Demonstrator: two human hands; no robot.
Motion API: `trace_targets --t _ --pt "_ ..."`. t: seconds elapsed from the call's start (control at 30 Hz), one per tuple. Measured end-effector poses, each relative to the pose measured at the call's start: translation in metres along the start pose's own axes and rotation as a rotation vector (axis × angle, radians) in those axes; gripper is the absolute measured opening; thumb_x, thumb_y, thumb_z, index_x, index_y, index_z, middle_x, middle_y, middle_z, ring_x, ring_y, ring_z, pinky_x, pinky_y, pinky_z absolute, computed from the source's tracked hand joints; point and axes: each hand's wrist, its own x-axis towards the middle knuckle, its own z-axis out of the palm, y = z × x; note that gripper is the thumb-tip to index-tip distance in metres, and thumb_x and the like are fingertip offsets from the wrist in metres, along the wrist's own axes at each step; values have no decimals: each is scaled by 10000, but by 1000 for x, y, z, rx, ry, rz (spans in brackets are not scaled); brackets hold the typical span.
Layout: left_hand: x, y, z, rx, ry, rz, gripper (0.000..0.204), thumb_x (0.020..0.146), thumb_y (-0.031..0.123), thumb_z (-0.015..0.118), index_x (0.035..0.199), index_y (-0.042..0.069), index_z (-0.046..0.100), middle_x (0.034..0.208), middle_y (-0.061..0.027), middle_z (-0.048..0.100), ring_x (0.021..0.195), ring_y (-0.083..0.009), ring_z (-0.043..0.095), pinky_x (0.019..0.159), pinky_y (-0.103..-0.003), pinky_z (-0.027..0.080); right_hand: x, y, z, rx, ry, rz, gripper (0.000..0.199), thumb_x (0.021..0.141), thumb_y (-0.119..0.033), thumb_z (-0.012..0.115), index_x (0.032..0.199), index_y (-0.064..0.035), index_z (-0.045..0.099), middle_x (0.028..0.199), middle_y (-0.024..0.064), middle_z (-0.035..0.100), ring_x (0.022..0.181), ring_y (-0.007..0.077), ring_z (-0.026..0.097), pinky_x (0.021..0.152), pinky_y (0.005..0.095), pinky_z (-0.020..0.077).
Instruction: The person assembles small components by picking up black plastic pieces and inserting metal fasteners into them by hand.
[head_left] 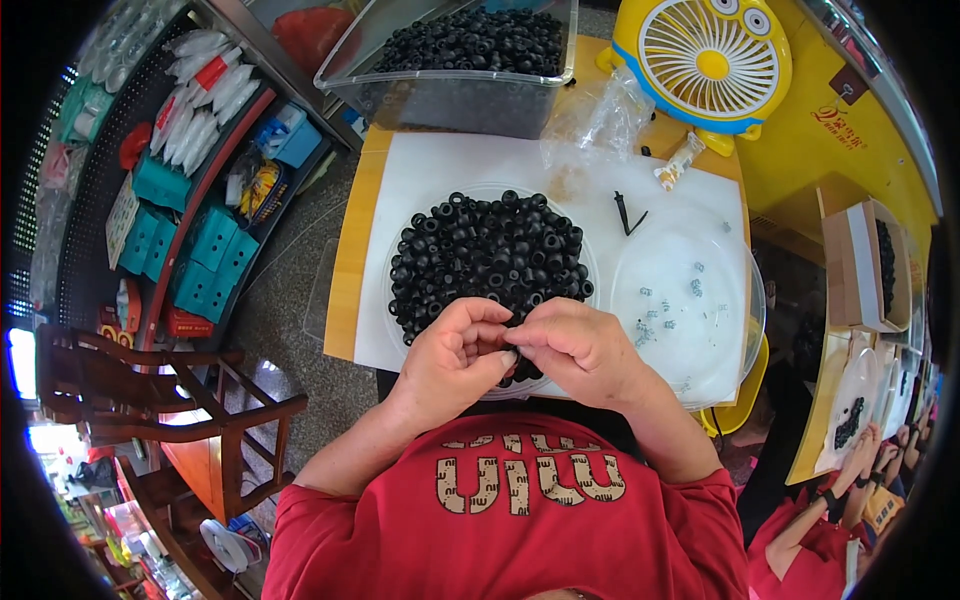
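My left hand (457, 345) and my right hand (580, 350) meet over a shallow clear dish (592, 262) heaped with small black plastic parts (490, 240), round with holes through them. Fingertips of both hands are pinched together on a small black plastic part, mostly hidden by the fingers. To the right of the dish, a clear round plastic lid (690, 350) carries several small metal springs (697, 287). A thin black forked piece (627, 214) lies on the white sheet (380, 210) behind it.
At the back stands a clear bin (460, 105) full of black parts, beside a crumpled plastic bag (600, 115) and a yellow fan (712, 65). Wooden chairs (190, 400) and shelves are on the left. Another person's hands (860, 455) work at a table on the right.
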Motion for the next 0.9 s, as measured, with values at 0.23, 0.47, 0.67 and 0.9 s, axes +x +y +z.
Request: trace_targets --t 0.23,0.47,0.67,0.9 --pt "4 -1 -2 -124 62 -53 349 761 -32 530 1079 7 392 892 -99 570 784 -104 559 700 -222 471 -1 -3 1 34 4 53 281 705 -63 627 979 -52 562 823 81 565 736 236 561 624 299 465" --pt "5 -1 2 -225 10 -80 303 799 34 547 1071 -15 422 884 -88 576 770 -119 575 716 -237 482 -7 11 7 -259 183 -223 393 570 -84 699 925 -38 539 809 88 563 728 252 547 628 328 446" --pt "-2 0 2 -200 -99 -271 208 842 127 541 962 -42 555 852 -81 599 762 -121 583 708 -240 489 -11 12 4 -277 200 -285 399 549 -50 709 920 -24 565 785 91 569 678 235 551 579 306 455" --pt "-5 -1 7 -145 -98 -191 216 852 153 534 951 -37 563 838 -70 602 745 -110 581 692 -229 488 -13 5 3 -226 187 -307 412 558 -40 708 939 -17 553 738 88 575 632 228 552 551 297 441"
